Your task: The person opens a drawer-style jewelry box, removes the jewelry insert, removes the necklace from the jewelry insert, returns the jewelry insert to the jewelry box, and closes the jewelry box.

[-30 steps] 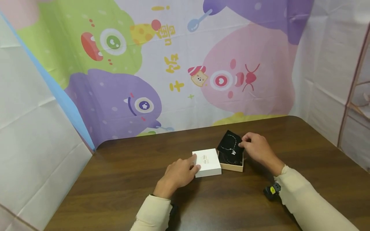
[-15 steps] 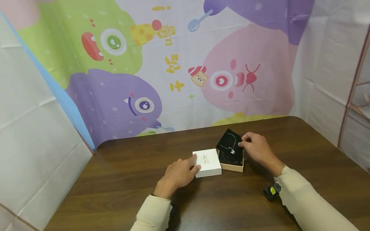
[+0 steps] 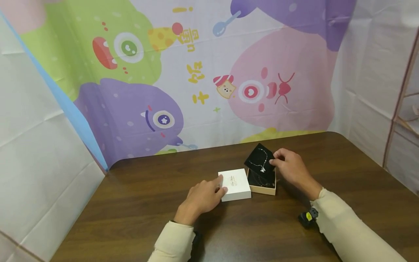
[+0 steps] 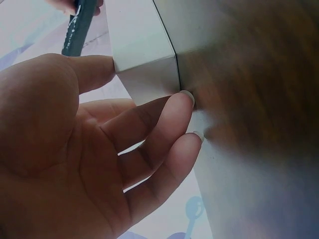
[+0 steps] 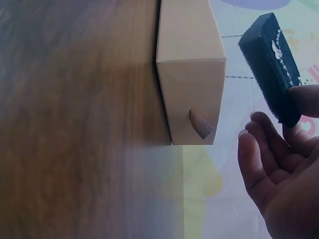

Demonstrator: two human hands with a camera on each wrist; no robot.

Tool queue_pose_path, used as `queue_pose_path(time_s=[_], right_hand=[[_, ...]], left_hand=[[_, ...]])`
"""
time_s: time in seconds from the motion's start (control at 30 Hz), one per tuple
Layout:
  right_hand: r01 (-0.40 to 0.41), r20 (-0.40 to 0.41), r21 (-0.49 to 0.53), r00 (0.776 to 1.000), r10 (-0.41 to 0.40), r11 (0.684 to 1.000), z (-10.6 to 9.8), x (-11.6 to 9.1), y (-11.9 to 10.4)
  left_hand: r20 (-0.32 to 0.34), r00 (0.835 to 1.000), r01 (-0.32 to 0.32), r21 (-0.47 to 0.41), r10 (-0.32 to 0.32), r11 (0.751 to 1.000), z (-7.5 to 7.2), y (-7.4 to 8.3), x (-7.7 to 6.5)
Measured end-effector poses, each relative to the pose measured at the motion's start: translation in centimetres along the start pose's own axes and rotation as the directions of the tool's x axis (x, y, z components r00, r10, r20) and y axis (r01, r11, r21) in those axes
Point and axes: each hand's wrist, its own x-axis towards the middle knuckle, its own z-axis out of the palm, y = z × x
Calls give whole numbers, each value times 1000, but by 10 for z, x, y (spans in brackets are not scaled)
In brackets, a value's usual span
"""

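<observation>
With right fingers [image 3: 279, 154], in head view, pinching a black pad [image 3: 258, 160], with an open box [image 3: 263, 190] just below. In left wrist view, touching a white box [image 4: 139, 35] with relaxed left fingers [image 4: 177, 115]. In right wrist view, gripping the pad's end, apart from the box.

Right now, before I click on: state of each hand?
Left hand: open, touching the white square box.
Right hand: closed, holding the thick black square pad with a silver chain on it.
</observation>
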Motion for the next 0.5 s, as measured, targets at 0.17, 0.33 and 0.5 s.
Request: queue_pose_path(time_s=[0.17,0.33,0.5], right_hand=[[17,-22,32,1000,-16,999,2,-1,0],[36,-39,67,999,-34,997,4,-2,0],[55,-37,127,998,-51,990,5,-2,0]], left_hand=[[-4,1000,-1,0,1,1000,0,-1,0],[-5,1000,-4,-2,4,1000,0,-1,-1],[-8,1000,-2,-6,2,1000,1,-1,-1]])
